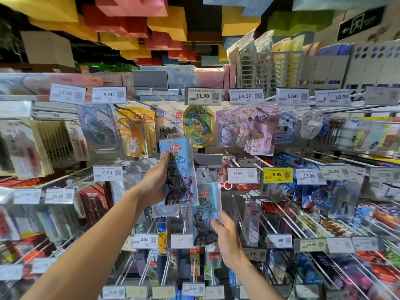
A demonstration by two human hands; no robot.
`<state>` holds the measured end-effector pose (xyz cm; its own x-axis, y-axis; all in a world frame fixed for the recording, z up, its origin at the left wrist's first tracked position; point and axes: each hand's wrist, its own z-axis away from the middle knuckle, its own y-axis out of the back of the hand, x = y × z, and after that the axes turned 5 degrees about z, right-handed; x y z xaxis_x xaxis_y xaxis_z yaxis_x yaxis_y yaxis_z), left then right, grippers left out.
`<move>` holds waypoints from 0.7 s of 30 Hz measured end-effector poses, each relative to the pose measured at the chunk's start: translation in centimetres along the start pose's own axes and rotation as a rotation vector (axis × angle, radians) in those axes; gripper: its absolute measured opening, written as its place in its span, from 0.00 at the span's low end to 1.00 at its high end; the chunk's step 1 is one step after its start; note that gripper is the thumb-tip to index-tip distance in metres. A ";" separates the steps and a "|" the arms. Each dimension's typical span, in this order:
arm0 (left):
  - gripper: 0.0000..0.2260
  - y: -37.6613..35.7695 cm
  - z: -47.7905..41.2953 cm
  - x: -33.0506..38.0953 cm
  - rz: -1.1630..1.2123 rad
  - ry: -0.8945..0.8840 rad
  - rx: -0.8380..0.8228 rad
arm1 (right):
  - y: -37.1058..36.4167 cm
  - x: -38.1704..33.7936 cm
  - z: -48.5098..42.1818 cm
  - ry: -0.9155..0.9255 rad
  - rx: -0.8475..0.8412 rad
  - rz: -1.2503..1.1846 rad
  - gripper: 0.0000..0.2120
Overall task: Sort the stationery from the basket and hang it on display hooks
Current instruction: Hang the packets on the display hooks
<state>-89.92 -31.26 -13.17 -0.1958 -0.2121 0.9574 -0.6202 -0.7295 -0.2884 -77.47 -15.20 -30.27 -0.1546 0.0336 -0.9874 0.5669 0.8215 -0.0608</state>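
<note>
Two blue 15 cm ruler set packs are in front of the hook wall. My left hand [154,182] grips the upper ruler set [178,169] by its left edge, thumb on its front, holding it upright. My right hand [227,234] holds the lower ruler set [205,215] at its bottom right corner; its top sits by a hook [203,173] under a flipped-up grey tag holder [207,160]. Whether the lower pack hangs on that hook I cannot tell. The basket is out of view.
Rows of metal display hooks [259,215] stick out toward me, carrying price tags such as 9.90 [107,173] and 13.90 [241,174]. Correction tape packs [134,131] and a green oval pack [198,126] hang above. Boxes stand on the top shelf [179,76].
</note>
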 end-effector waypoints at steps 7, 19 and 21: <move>0.31 0.0 0.0 -0.1 -0.003 -0.001 -0.003 | -0.4 -1.5 -0.9 -0.001 0.000 0.035 0.25; 0.31 0.1 -0.1 -0.1 -0.003 0.000 0.030 | -1.4 -1.2 -1.7 -0.135 0.027 0.107 0.22; 0.31 0.1 -0.1 0.0 -0.007 0.004 0.031 | -1.5 -1.5 -2.2 -0.186 0.059 0.157 0.22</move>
<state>-90.05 -31.30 -13.23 -0.1952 -0.2044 0.9592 -0.5981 -0.7504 -0.2816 -79.88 -15.26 -28.40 0.0876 0.0484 -0.9950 0.6194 0.7796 0.0925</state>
